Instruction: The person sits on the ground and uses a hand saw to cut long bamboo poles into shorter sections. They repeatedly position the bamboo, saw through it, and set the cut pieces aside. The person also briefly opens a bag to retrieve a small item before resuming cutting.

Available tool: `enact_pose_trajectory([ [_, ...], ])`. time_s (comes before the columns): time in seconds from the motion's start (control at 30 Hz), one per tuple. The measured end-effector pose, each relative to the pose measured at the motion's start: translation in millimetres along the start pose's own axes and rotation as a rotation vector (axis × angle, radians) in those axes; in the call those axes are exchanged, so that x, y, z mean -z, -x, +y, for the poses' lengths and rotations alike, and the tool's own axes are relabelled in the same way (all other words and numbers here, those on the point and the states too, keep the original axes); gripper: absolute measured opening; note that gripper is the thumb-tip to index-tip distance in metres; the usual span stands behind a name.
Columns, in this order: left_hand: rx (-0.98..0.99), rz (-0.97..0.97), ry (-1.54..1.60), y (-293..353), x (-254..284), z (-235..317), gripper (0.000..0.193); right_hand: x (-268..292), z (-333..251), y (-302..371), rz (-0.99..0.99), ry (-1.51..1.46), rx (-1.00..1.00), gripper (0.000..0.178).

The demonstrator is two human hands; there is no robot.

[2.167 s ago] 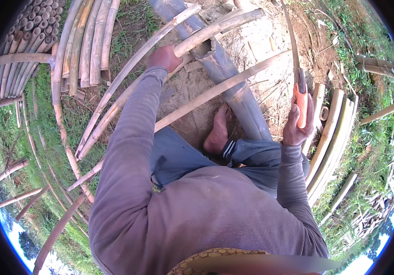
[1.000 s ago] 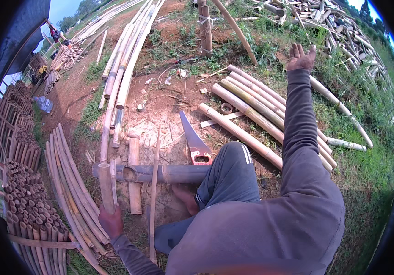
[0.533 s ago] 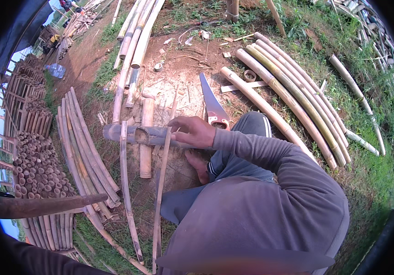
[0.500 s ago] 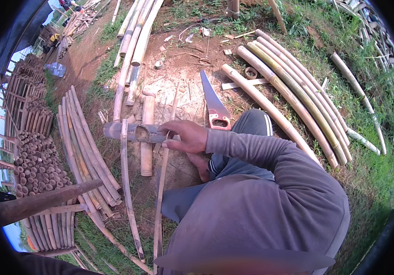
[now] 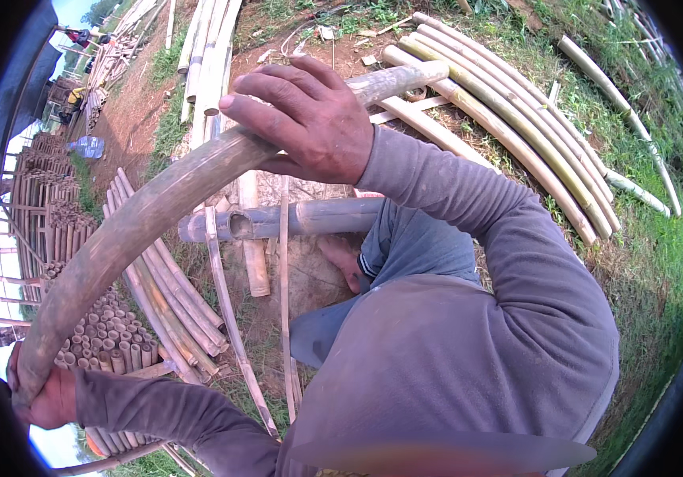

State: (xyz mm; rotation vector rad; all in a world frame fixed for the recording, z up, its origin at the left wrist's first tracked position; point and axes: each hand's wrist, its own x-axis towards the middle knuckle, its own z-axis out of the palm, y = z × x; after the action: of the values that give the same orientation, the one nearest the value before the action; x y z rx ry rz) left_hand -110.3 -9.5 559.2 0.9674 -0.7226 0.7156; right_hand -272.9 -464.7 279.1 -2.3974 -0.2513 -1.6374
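Observation:
A long bamboo pole (image 5: pixel 150 203) is raised slantwise across the view, from the lower left to the upper right. My left hand (image 5: pixel 46 395) is wrapped round its near left end. Farther along, my right hand (image 5: pixel 309 119) grips the same pole from above, its fingers laid across it and its thumb mostly hidden. Beneath the pole, a dark bamboo piece (image 5: pixel 317 216) with a round notch near its left end rests across a short pale bamboo length (image 5: pixel 255 266). Two thin bamboo strips (image 5: pixel 285 302) run past it toward me.
Several long bamboo poles (image 5: pixel 508 119) lie side by side at right, more (image 5: pixel 170 286) at left. Stacked cut bamboo (image 5: pixel 107 326) stands at far left, near a clear plastic container (image 5: pixel 89 147). My bent leg (image 5: pixel 425 242) is beside the dark piece. The saw is almost wholly hidden.
My right hand has left the notched dark bamboo and now grips the raised pole. That pole has swung from the lower left up across the view. My left hand has come into view.

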Motion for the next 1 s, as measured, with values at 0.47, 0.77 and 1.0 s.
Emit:
enact_pose_trajectory([
  [0.47,1.141,-0.908,-0.781,471.2,86.6,-200.4,0.034,200.2,82.1,382.6,-0.944,0.715,-1.298,0.064],
  [0.77,0.895,-0.745,-1.279,539.9,190.5,-148.3,0.056,198.0,136.3,396.0,-0.700,0.891,-1.413,0.072],
  [1.0,1.001,-0.722,-1.773,548.7,235.3,-151.3,0.069,33.6,112.9,295.1,-0.603,-0.109,-1.153,0.052],
])
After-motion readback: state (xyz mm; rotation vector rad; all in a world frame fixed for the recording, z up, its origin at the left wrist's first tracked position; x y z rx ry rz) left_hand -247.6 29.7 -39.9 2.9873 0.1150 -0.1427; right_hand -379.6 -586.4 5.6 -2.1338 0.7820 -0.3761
